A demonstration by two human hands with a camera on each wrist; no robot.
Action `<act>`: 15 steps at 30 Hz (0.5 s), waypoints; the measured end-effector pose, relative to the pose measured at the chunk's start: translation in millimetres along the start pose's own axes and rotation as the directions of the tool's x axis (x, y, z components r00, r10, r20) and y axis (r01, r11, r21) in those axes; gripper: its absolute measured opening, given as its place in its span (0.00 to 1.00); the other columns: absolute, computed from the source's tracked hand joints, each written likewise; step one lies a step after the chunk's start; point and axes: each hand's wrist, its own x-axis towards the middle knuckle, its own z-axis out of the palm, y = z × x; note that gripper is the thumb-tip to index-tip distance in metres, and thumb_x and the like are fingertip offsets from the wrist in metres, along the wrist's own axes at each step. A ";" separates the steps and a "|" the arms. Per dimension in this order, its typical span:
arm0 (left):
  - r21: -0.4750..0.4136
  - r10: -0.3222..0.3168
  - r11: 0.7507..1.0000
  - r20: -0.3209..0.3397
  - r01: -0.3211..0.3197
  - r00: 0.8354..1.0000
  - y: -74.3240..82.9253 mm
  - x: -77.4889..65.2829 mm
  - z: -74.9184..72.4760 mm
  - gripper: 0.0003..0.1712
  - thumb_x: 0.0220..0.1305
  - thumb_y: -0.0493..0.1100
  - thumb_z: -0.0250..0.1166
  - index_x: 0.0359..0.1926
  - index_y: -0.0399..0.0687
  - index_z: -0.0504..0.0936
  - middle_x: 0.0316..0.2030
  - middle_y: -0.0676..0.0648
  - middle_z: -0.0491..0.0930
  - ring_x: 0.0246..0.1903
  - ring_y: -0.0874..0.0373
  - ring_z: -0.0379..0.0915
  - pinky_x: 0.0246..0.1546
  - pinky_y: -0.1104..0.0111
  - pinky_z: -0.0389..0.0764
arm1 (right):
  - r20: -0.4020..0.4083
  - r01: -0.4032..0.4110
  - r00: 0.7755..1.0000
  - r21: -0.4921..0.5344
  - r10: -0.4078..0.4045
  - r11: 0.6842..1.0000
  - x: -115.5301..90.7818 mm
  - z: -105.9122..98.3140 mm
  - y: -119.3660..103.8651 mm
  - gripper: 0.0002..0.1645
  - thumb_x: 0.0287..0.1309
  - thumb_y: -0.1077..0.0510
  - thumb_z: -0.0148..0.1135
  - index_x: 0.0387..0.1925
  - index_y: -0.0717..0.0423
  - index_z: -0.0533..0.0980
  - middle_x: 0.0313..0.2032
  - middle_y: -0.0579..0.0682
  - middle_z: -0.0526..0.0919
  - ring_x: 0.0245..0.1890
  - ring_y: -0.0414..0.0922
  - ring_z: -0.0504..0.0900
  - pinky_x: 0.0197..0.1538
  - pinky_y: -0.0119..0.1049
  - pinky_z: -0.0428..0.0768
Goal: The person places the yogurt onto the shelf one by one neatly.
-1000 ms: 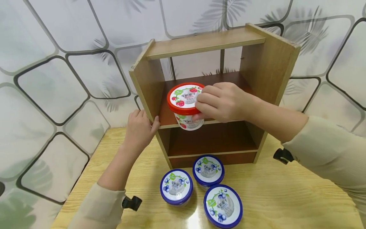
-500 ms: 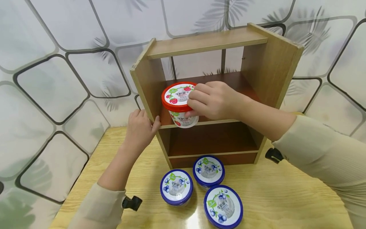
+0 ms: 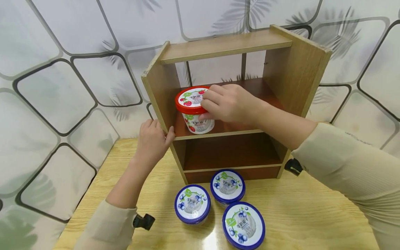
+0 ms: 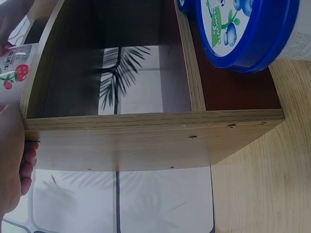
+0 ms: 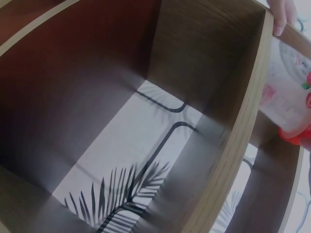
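Note:
My right hand (image 3: 229,104) pinches a tub with a red lid and strawberry pictures (image 3: 191,100) by the right side of its rim, thumb below the lid. The tub is upright at the left front of the upper compartment of a small wooden shelf unit (image 3: 226,52), its base overlapping the middle board in the head view. My left hand (image 3: 153,140) grips the unit's left side panel, thumb at the front edge by the middle board. Part of the tub (image 4: 17,73) shows beside the panel in the left wrist view, and its white side (image 5: 286,92) in the right wrist view.
Below the unit, a blue-lidded tub with blueberry pictures (image 3: 193,204) and two more like it, one nearest the unit (image 3: 228,185) and one at the front (image 3: 243,225), stand on the wooden table (image 3: 306,211). A patterned wall (image 3: 87,31) rises close behind.
My right hand has carried the strawberry tub left and slightly inward, toward the left side panel of the upper compartment. The left hand and the blueberry tubs have stayed put.

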 end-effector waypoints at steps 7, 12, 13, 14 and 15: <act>-0.004 0.003 1.000 -0.013 -0.003 1.000 0.0 0.8 -0.5 0.14 0.61 0.43 0.56 0.29 0.33 0.74 0.23 0.37 0.77 0.27 0.42 0.68 0.31 0.55 0.68 | 0.076 -0.061 0.995 -0.017 0.062 0.998 3.0 0.8 0.3 0.22 0.56 0.47 0.64 0.33 0.63 0.71 0.29 0.54 0.76 0.28 0.49 0.76 0.32 0.40 0.82; -0.001 0.012 1.000 -0.030 -0.012 0.999 -0.6 0.0 1.3 0.14 0.61 0.43 0.55 0.28 0.34 0.74 0.22 0.37 0.76 0.26 0.43 0.67 0.30 0.55 0.68 | 0.075 -0.058 0.995 -0.032 0.060 0.998 3.3 3.4 0.8 0.22 0.55 0.47 0.65 0.33 0.63 0.71 0.29 0.55 0.77 0.29 0.50 0.77 0.33 0.41 0.82; 0.002 0.015 1.000 -0.033 -0.015 0.999 -0.7 0.0 1.5 0.14 0.61 0.43 0.55 0.27 0.34 0.73 0.22 0.37 0.76 0.26 0.43 0.67 0.30 0.55 0.68 | 0.069 -0.056 0.996 -0.036 0.058 0.998 3.2 3.9 0.7 0.22 0.54 0.47 0.65 0.33 0.63 0.71 0.29 0.55 0.77 0.29 0.50 0.77 0.33 0.41 0.82; 0.003 0.017 1.000 -0.035 -0.017 0.999 -0.7 0.1 1.6 0.14 0.61 0.43 0.55 0.27 0.34 0.73 0.22 0.37 0.75 0.25 0.43 0.67 0.30 0.55 0.67 | 0.064 -0.052 0.997 -0.041 0.054 0.998 3.1 4.2 0.4 0.22 0.54 0.48 0.65 0.34 0.64 0.71 0.29 0.55 0.77 0.29 0.50 0.77 0.34 0.41 0.82; 0.003 0.019 1.000 -0.037 -0.019 0.999 -0.7 0.3 1.7 0.14 0.61 0.43 0.55 0.27 0.34 0.73 0.21 0.37 0.75 0.25 0.43 0.66 0.30 0.55 0.67 | 0.058 -0.050 0.997 -0.047 0.053 0.998 3.0 4.7 0.3 0.22 0.54 0.48 0.65 0.34 0.64 0.72 0.29 0.55 0.77 0.30 0.50 0.77 0.35 0.41 0.82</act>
